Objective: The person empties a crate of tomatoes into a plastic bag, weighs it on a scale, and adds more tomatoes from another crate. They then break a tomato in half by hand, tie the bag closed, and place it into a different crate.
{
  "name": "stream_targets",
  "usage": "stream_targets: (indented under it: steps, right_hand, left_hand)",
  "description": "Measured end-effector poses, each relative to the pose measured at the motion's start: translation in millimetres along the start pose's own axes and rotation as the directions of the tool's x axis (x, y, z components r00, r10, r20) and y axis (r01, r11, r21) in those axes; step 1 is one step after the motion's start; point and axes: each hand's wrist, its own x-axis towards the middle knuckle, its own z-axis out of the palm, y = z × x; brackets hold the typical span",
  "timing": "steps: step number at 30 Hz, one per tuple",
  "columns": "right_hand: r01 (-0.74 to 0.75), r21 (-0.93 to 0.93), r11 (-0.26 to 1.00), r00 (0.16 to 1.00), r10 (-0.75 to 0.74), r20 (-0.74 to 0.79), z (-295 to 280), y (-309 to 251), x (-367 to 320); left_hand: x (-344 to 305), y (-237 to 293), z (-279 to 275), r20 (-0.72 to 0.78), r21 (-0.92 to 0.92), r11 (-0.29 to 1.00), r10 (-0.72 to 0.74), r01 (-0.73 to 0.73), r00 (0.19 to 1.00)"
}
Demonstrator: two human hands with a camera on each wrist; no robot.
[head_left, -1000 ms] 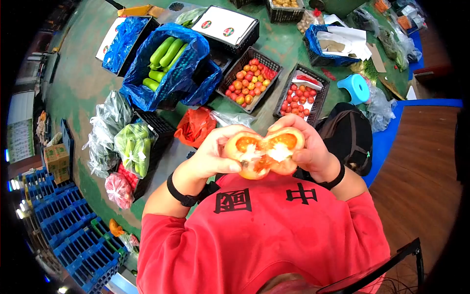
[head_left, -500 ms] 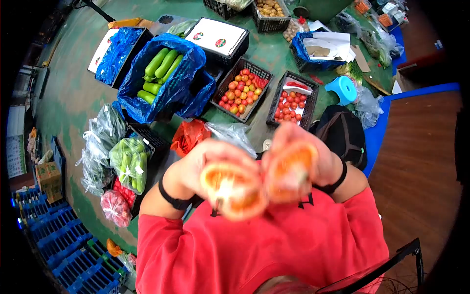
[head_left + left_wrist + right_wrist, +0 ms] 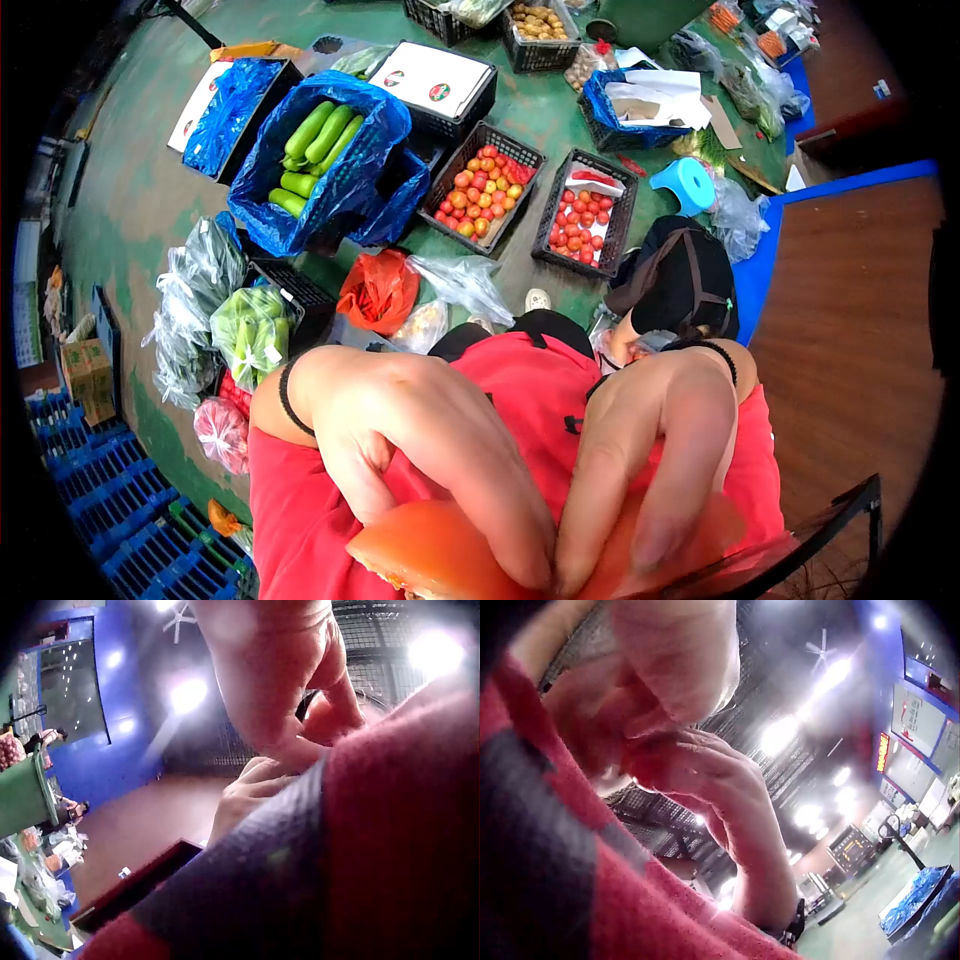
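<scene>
Both hands are raised close to the head camera, side by side with fingers pointing down. My left hand (image 3: 430, 420) grips one piece of a broken tomato (image 3: 430, 550), its smooth orange-red skin facing up and its cut edge at the lower left. My right hand (image 3: 650, 440) curls round the other piece (image 3: 700, 530), blurred and partly behind the fingers. The fingertips of the two hands nearly meet. In the left wrist view the left hand (image 3: 270, 667) holds a reddish piece (image 3: 322, 720) above the red shirt. The inner faces of both pieces are mostly hidden.
Crates of tomatoes (image 3: 478, 193) and red fruit (image 3: 580, 225) stand on the green floor ahead, beside a blue-lined crate of long green vegetables (image 3: 325, 135). A blue stool (image 3: 688, 183), black backpack (image 3: 685, 280) and bagged vegetables (image 3: 250, 330) are around.
The tomato, joined at first, has parted into two pieces, one in each hand. Both hands have come up towards the face, and the pieces have turned from inner side up to skin up.
</scene>
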Motion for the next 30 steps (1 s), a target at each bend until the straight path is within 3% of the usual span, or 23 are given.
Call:
stream_targets:
  steps: [1,2,3,4,5,6,7,8,9,10,13,16,18,20,21,22,23,24,25,27,28,29,30]
  right_hand:
    - [0.030,0.096,0.995,0.999,-0.026,-0.038,-0.5,2.0,-0.7]
    - [-0.249,-0.035,0.968,0.969,0.248,-0.021,-7.4,-24.7,4.9]
    - [-0.247,-0.040,0.968,0.969,0.246,-0.020,-5.8,-25.9,1.5]
    - [-0.247,-0.001,0.969,0.939,0.239,-0.246,-3.9,-23.3,-4.2]
    - [-0.235,0.038,0.971,0.860,0.226,-0.457,-3.7,-21.6,-10.2]
    - [-0.338,-0.063,0.939,0.791,0.248,-0.559,-12.8,-29.1,-16.0]
    - [-0.442,-0.154,0.883,0.715,0.244,-0.655,-24.9,-35.8,-20.7]
    - [-0.399,-0.110,0.910,0.671,0.209,-0.711,-32.8,-32.9,-25.4]
    - [-0.352,-0.058,0.934,0.612,0.183,-0.769,-38.4,-30.1,-31.5]
    - [-0.349,-0.061,0.935,0.611,0.178,-0.771,-41.6,-29.9,-38.9]
    - [-0.324,0.013,0.946,0.552,0.200,-0.810,-51.1,-35.7,-57.3]
    - [-0.326,0.050,0.944,0.549,0.232,-0.803,-66.2,-49.0,-71.9]
    - [-0.297,0.033,0.954,0.681,0.236,-0.693,-81.0,-58.6,-83.1]
    - [-0.248,0.110,0.963,0.660,0.251,-0.709,-88.4,-66.0,-84.9]
    - [-0.195,0.167,0.966,0.638,0.255,-0.727,-93.0,-73.0,-85.4]
    - [-0.198,0.209,0.958,0.643,0.288,-0.710,-103.9,-82.4,-93.4]
    - [-0.118,0.383,0.916,0.641,0.365,-0.676,-118.5,-91.7,-107.2]
    - [-0.082,0.403,0.912,0.615,0.364,-0.699,-133.7,-97.4,-118.4]
    - [-0.047,0.415,0.909,0.592,0.359,-0.721,-147.3,-101.7,-130.6]
    - [0.068,0.477,0.876,0.575,0.356,-0.737,-173.1,-110.6,-161.2]
    - [0.122,0.483,0.867,0.532,0.354,-0.769,-185.9,-114.1,-178.2]
    - [0.178,0.494,0.851,0.486,0.360,-0.796,-200.3,-119.3,-197.7]
    - [0.207,0.447,0.870,0.436,0.327,-0.839,-215.7,-126.5,-218.6]
  left_hand:
    - [-1.5,2.6,-5.9,0.007,-0.001,1.000,0.001,-0.001,1.000]
    - [-1.8,7.9,-14.9,0.068,0.028,0.998,-0.053,0.051,0.996]
    - [-1.3,11.5,-23.1,0.127,0.063,0.993,-0.111,0.103,0.986]
    - [-3.3,5.4,-32.1,0.113,-0.012,0.999,-0.041,0.042,0.993]
    - [-16.3,-3.0,-34.6,-0.096,0.024,0.997,0.075,-0.073,0.993]
    - [-27.2,10.3,-40.3,-0.271,0.232,0.965,-0.054,0.120,0.961]
    - [-34.0,8.1,-54.5,-0.352,0.390,0.902,-0.041,0.187,0.935]
    - [-38.1,7.5,-59.9,-0.480,0.360,0.890,-0.079,0.278,0.874]
    - [-42.8,4.8,-71.0,-0.497,0.330,0.884,-0.137,0.332,0.857]
    - [-47.8,0.0,-77.6,-0.528,0.327,0.873,-0.149,0.362,0.836]
    - [-48.8,-12.0,-80.9,-0.588,0.043,0.952,-0.223,0.305,0.778]
    - [-32.7,-24.9,-88.7,-0.588,0.029,0.974,-0.165,0.224,0.792]
    - [-26.2,-31.8,-99.4,-0.584,0.072,0.969,-0.150,0.235,0.798]
    - [-2.8,-38.1,-104.8,-0.555,0.104,0.970,-0.126,0.218,0.822]
    - [-6.6,-45.5,-116.0,-0.631,0.230,0.919,-0.108,0.319,0.768]
    - [-6.1,-50.6,-127.8,-0.650,0.447,0.757,-0.090,0.476,0.754]
    - [-0.6,-55.9,-143.7,-0.646,0.636,0.515,-0.050,0.574,0.762]
    - [1.1,-67.9,-156.4,-0.708,0.573,0.510,-0.086,0.642,0.701]
    - [0.4,-77.1,-171.6,-0.708,0.583,0.459,-0.119,0.671,0.696]
    - [-3.8,-103.0,-194.3,-0.778,0.432,0.599,-0.131,0.675,0.614]
    - [-10.1,-111.3,-203.4,-0.840,0.336,0.670,-0.105,0.663,0.532]
    - [-32.5,-121.9,-224.2,-0.893,0.341,0.587,-0.043,0.735,0.448]
    - [-51.3,-132.3,-240.1,-0.914,0.345,0.586,0.034,0.733,0.403]
